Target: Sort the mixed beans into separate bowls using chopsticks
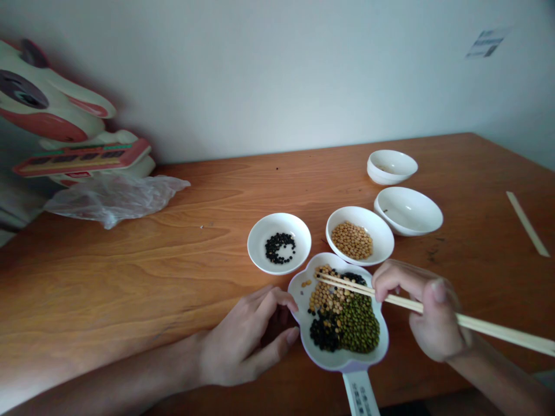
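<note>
A white, lobed dish (307,342) with a lilac rim and a handle holds soybeans (324,299), black beans (324,332) and green mung beans (359,326). My left hand (251,335) is at its left edge, fingers curled, index fingertip on the rim and thumb close beside it. Wooden chopsticks (489,328) are gripped in my right hand (427,306); their tips reach the soybeans at the dish's upper left. Just behind the dish stand a white bowl (256,242) with black beans and another white bowl (384,241) with soybeans.
Two more white bowls, one (416,211) with a dark speck and one (401,164) farther back, stand at the right rear. A pale flat strip (526,224) lies far right. Clear plastic bag (117,196) and a dog-shaped toy keyboard (87,159) are at left, near the wall.
</note>
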The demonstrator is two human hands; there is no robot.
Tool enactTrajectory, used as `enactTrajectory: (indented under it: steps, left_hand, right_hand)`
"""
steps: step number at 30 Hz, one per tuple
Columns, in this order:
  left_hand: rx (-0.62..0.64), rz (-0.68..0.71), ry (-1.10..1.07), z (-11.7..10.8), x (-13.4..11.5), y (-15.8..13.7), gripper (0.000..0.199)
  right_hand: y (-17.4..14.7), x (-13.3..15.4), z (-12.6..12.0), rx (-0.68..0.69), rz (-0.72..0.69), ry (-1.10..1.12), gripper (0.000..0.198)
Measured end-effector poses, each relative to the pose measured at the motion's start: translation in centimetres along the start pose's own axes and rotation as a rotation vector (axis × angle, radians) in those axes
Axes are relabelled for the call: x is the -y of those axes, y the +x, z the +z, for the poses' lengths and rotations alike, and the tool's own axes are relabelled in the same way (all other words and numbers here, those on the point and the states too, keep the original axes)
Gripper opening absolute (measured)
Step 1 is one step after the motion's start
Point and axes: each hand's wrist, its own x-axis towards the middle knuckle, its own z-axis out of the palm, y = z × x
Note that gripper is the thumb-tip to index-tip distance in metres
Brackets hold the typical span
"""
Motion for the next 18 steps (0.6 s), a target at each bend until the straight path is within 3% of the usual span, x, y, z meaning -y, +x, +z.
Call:
enactTrajectory:
  steps: [8, 18]
  left_hand:
    - [0.002, -0.006, -0.003, 0.0, -0.1, -0.2, 0.026]
    - [-0.014, -0.001, -0.042, 0.1, -0.2, 0.1, 0.023]
  right_hand:
    - [0.2, -0.3, 0.1, -0.014, -0.063, 0.027, 0.067]
    - [1.9, 2.5, -1.8, -0.154, -0.109, 0.063, 0.08]
